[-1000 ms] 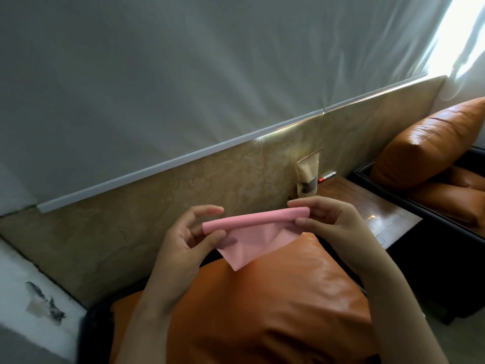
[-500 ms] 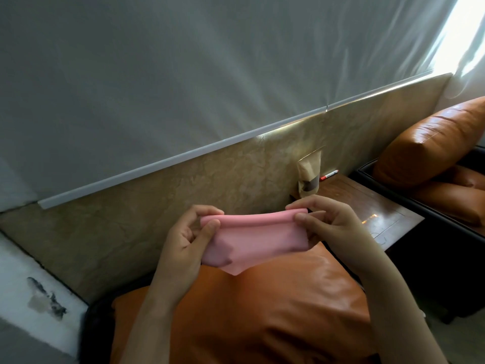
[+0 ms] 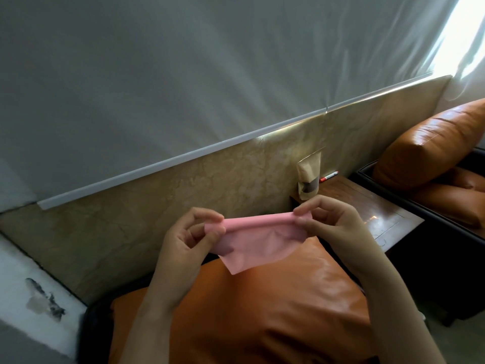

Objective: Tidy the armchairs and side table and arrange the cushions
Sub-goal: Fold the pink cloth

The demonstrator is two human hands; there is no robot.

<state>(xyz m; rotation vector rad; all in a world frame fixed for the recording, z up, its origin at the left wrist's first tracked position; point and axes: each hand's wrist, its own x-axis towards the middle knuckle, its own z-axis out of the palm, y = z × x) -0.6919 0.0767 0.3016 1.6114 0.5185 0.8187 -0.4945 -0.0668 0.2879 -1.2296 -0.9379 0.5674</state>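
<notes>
A person's left hand (image 3: 187, 239) and right hand (image 3: 332, 227) hold a pink cloth (image 3: 258, 239) in the air above the orange leather cushion (image 3: 262, 311) of the near armchair. Each hand pinches one end of the cloth's rolled upper edge between thumb and fingertips; the rest hangs below as a loose point, apart from the cushion. To the right stands the wooden side table (image 3: 372, 211), bearing a brown paper pouch (image 3: 309, 179) upright against the wall panel and a red-capped marker (image 3: 329, 176) behind it. Beyond the table, a second orange cushion (image 3: 433, 145) leans in the far armchair. The step in hand appears to be folding or rolling the cloth. To do it well, the two pinches should keep the top edge taut and level, so that the fabric turns evenly along its width and the hanging corner is drawn in without creasing. A slack or uneven hold would likely skew the roll toward one end.
</notes>
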